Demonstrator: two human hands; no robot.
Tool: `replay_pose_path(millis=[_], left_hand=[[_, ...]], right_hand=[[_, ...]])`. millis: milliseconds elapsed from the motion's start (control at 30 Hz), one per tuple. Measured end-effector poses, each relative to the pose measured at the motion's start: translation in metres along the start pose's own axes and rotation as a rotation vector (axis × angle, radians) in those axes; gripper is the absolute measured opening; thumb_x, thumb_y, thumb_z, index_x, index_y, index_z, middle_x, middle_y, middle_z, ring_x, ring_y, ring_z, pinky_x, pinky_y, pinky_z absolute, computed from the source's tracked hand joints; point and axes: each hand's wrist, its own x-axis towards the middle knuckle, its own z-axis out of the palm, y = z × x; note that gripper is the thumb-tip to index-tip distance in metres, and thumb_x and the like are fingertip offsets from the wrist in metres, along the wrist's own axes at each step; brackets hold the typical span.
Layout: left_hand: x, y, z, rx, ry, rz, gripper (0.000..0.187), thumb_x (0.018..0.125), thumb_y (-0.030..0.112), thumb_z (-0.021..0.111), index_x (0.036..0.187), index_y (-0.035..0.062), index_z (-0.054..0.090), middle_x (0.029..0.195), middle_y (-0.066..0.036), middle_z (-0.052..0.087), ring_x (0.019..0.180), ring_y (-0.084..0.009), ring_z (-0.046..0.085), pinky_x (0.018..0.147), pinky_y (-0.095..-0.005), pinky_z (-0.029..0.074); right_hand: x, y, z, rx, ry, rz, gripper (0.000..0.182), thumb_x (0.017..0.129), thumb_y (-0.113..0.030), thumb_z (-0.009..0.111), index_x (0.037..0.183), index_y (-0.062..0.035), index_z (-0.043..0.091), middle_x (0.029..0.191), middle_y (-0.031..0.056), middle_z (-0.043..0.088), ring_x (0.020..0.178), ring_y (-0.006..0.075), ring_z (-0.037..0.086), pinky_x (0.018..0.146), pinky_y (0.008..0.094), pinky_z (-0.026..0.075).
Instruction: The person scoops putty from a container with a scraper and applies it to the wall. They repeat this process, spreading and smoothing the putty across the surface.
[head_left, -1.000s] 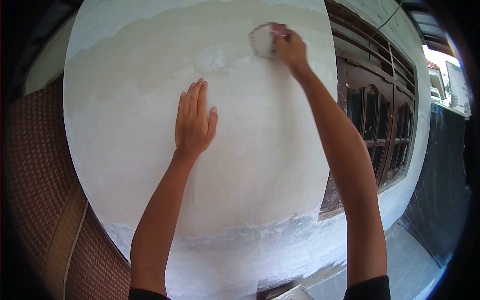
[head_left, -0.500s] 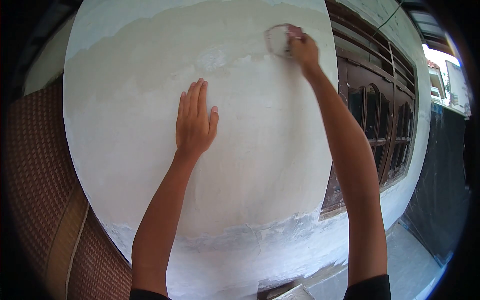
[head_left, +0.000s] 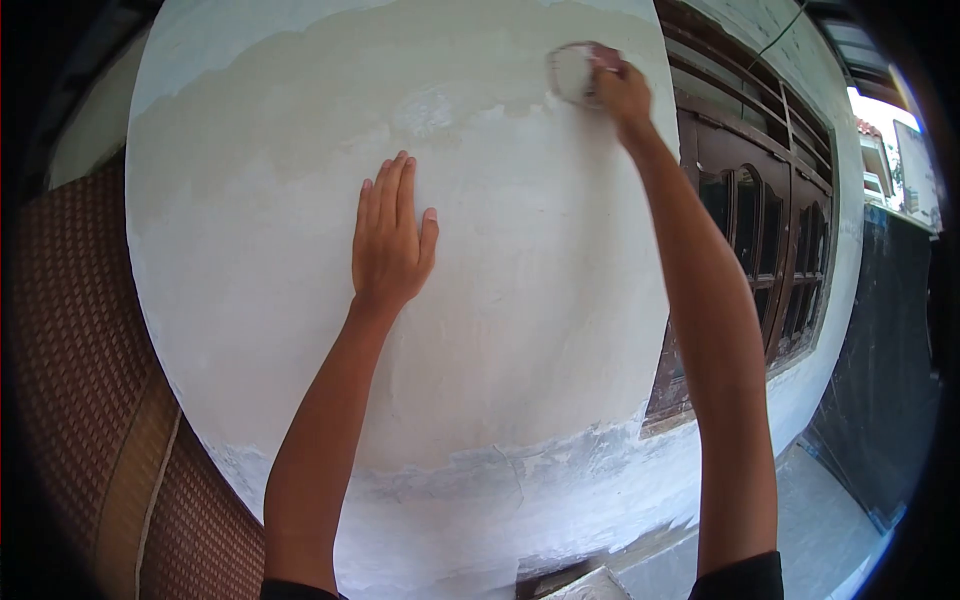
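My left hand (head_left: 391,235) lies flat against the pale plastered wall (head_left: 500,300), its fingers pointing up and the thumb apart. Higher up and to the right, my right hand (head_left: 620,92) grips a sanding pad (head_left: 574,74), a whitish flat piece with a reddish-brown edge, slightly blurred. The pad is against the greyish band of plaster near the top of the wall. A rough white patch (head_left: 428,110) shows on the wall between and above the hands.
A brown wooden window (head_left: 745,200) with dark panes is right of the wall panel. Woven brown matting (head_left: 75,300) stands at the far left. A dark sheet (head_left: 870,360) hangs at the right. Below, a pale box-like object (head_left: 598,585) sits at the wall's foot.
My right hand and the sanding pad have moved a little to the right along the wall. My left hand has stayed in nearly the same place.
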Motion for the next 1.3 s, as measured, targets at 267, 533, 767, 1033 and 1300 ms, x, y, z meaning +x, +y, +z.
replay_pose_path(millis=[267, 533, 767, 1033, 1300], left_hand=[[0.000, 0.005, 0.002, 0.017, 0.013, -0.012, 0.056, 0.093, 0.015, 0.047, 0.146, 0.0007, 0.032, 0.149, -0.015, 0.036, 0.139, -0.0304, 0.034, 0.116, -0.0479, 0.025], [0.000, 0.005, 0.000, 0.062, 0.001, -0.016, 0.055, 0.095, 0.020, 0.046, 0.144, -0.0006, 0.034, 0.149, -0.013, 0.038, 0.139, -0.0276, 0.034, 0.117, -0.0459, 0.025], [0.000, 0.003, -0.002, 0.035, 0.001, -0.004, 0.054, 0.095, 0.020, 0.046, 0.144, -0.0010, 0.034, 0.148, -0.013, 0.038, 0.139, -0.0278, 0.035, 0.116, -0.0460, 0.025], [0.000, 0.006, 0.002, 0.053, 0.015, -0.012, 0.055, 0.094, 0.016, 0.047, 0.145, -0.0001, 0.033, 0.148, -0.014, 0.038, 0.139, -0.0288, 0.035, 0.116, -0.0470, 0.026], [-0.002, 0.003, 0.001, -0.012, 0.016, -0.007, 0.056, 0.093, 0.014, 0.047, 0.145, 0.0008, 0.032, 0.148, -0.014, 0.037, 0.139, -0.0301, 0.034, 0.116, -0.0481, 0.025]], right_hand=[[-0.035, -0.030, -0.011, 0.357, -0.183, -0.145, 0.036, 0.092, -0.035, 0.063, 0.097, 0.0012, 0.064, 0.084, 0.0050, 0.065, 0.077, 0.0153, 0.057, 0.073, 0.0323, 0.047], [-0.023, -0.011, -0.041, 0.042, 0.193, 0.158, 0.036, 0.090, -0.032, 0.063, 0.103, 0.0016, 0.064, 0.098, 0.0170, 0.068, 0.090, 0.0279, 0.066, 0.082, 0.0372, 0.050], [-0.045, -0.023, -0.012, 0.000, -0.133, -0.141, 0.041, 0.091, -0.036, 0.062, 0.103, 0.0032, 0.063, 0.095, 0.0162, 0.068, 0.087, 0.0247, 0.066, 0.079, 0.0341, 0.050], [-0.032, -0.022, -0.020, 0.267, 0.073, 0.071, 0.042, 0.090, -0.038, 0.063, 0.105, 0.0013, 0.064, 0.097, 0.0157, 0.068, 0.092, 0.0261, 0.063, 0.083, 0.0364, 0.048], [-0.019, 0.001, -0.029, 0.017, 0.133, 0.156, 0.042, 0.087, -0.034, 0.064, 0.111, -0.0002, 0.065, 0.106, 0.0201, 0.069, 0.098, 0.0307, 0.067, 0.087, 0.0385, 0.051]])
